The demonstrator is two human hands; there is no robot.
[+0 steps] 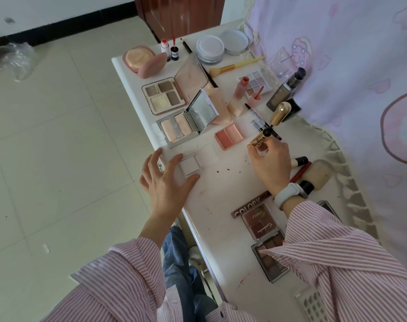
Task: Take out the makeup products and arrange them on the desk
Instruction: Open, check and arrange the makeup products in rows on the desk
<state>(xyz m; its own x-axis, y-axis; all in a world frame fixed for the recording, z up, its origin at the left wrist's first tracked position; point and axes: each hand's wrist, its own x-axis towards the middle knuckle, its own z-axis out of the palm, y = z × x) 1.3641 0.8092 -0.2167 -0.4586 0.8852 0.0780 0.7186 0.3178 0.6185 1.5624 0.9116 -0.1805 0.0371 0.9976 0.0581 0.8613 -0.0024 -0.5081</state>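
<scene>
The white desk (223, 189), smooth and smudged with reddish specks, is cut off at the lower right, where a ribbed grey tray (310, 304) is only partly seen. A pink cartoon-printed cloth (351, 66) with a tasselled edge is draped along the right side. Two brown eyeshadow palettes (265, 231) are partly hidden under the striped right sleeve (332, 256); "LAMEILA" is read on the upper one and "COLORK" on the flat box beneath it, its remaining letters covered. Open hinged compacts are laid further back: a four-pan palette (162, 95) and a mirrored two-pan powder compact (178, 131). A two-tone blush pan (230, 135) lies centrally. The left hand (165, 180) is spread with relaxed fingers, its fingertips resting against a small square white compact (189, 165). A gold mascara tube (259, 140) is gripped by the right hand (271, 163), its base hidden; its gold-capped wand (279, 115) is drawn partly out. The tube's lettering is too small to read.
</scene>
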